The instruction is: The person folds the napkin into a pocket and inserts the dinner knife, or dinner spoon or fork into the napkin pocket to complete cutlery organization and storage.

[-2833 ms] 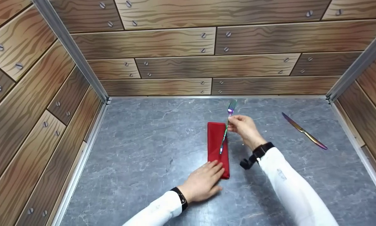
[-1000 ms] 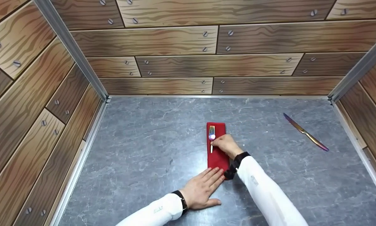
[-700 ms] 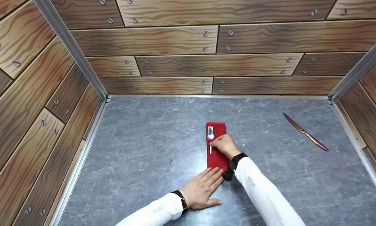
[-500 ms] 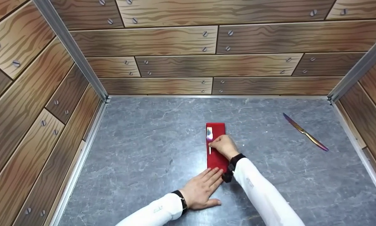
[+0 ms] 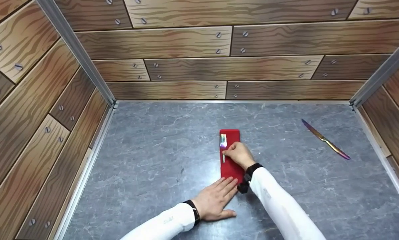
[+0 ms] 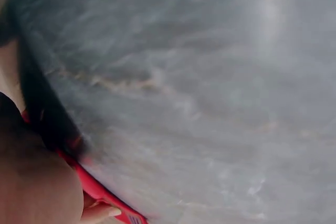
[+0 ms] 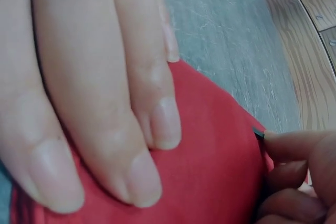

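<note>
A long folded red cloth napkin (image 5: 232, 135) lies on the grey tabletop in front of me. Along its left edge is a shiny rainbow-coloured fork (image 5: 223, 144), tines pointing away. My right hand (image 5: 240, 156) pinches the fork's handle between thumb and fingers; part of the handle is covered by them. My left hand (image 5: 215, 202) lies flat with straight fingers, its fingertips on the napkin's near end. Close up in the right wrist view, the left fingers (image 7: 84, 87) rest on the red cloth and a bit of dark handle shows at the right fingertips.
A rainbow-coloured table knife (image 5: 324, 138) lies slanted on the tabletop (image 5: 146, 156) at the right. Wood-patterned panels (image 5: 173, 90) with metal edge strips wall in the table at the back and both sides.
My right hand has brought the fork from above the napkin's right edge to its left edge, now lined up lengthwise. Over the last half second the hands barely shift. The left hand stays on the napkin.
</note>
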`<move>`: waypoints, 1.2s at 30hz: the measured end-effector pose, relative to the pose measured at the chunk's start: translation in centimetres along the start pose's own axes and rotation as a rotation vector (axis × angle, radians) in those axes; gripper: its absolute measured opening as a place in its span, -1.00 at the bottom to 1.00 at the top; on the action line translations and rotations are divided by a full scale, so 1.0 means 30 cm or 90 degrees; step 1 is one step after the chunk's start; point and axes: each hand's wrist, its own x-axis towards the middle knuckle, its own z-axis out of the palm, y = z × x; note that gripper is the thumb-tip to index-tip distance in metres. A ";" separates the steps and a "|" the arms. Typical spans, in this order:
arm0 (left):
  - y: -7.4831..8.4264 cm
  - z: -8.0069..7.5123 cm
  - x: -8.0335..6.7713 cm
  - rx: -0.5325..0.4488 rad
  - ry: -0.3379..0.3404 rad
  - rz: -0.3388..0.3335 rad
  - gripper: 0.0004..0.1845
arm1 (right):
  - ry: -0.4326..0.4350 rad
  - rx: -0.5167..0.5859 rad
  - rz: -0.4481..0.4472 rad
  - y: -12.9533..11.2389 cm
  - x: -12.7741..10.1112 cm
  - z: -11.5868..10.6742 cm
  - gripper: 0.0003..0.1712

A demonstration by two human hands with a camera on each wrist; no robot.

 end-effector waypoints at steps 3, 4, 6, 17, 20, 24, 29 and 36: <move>-0.001 -0.019 0.008 -0.021 -0.012 -0.005 -0.07 | -0.032 0.092 0.010 0.024 0.010 -0.019 -0.76; -0.002 -0.025 0.010 -0.025 -0.017 -0.007 -0.07 | -0.046 0.121 0.013 0.032 0.013 -0.029 -0.77; -0.004 -0.039 0.011 -0.033 -0.029 -0.013 -0.08 | -0.058 0.154 0.007 0.048 0.014 -0.052 -0.78; -0.015 -0.074 0.042 -0.072 0.004 -0.034 -0.19 | 0.096 -0.088 -0.119 0.233 0.002 -0.347 -0.54; -0.022 -0.081 0.057 -0.076 0.028 -0.037 -0.26 | 0.140 -0.160 -0.123 0.311 -0.007 -0.456 -0.49; -0.035 -0.102 0.084 -0.072 0.038 -0.046 -0.36 | 0.222 -0.271 -0.149 0.407 -0.017 -0.580 -0.51; -0.040 -0.161 0.135 -0.080 -0.013 -0.054 -0.38 | 0.207 -0.361 -0.076 0.533 -0.054 -0.696 -0.29; -0.032 -0.230 0.217 -0.046 -0.014 -0.036 -0.34 | 0.131 -0.365 0.027 0.657 -0.105 -0.790 -0.02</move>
